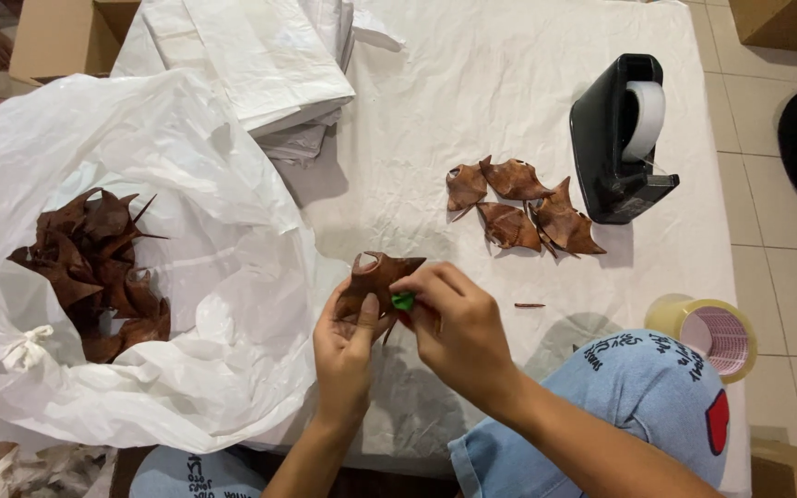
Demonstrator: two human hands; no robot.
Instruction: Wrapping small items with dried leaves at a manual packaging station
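Note:
My left hand (348, 346) pinches a brown artificial leaf (375, 277) from below, thumb pressed on its lower part. My right hand (458, 327) meets it from the right, fingertips closed on a small green piece (403, 301) at the leaf's base. Both hands hover just above the white-covered table (472, 101), near its front edge. The leaf's stem end is hidden by my fingers.
A big white plastic bag (205, 277) at left holds several brown leaves (94, 267). Several finished leaves (518, 207) lie mid-table beside a black tape dispenser (615, 138). A tape roll (710, 334) sits at right, folded white bags (251, 55) at the back, a twig (529, 305) nearby.

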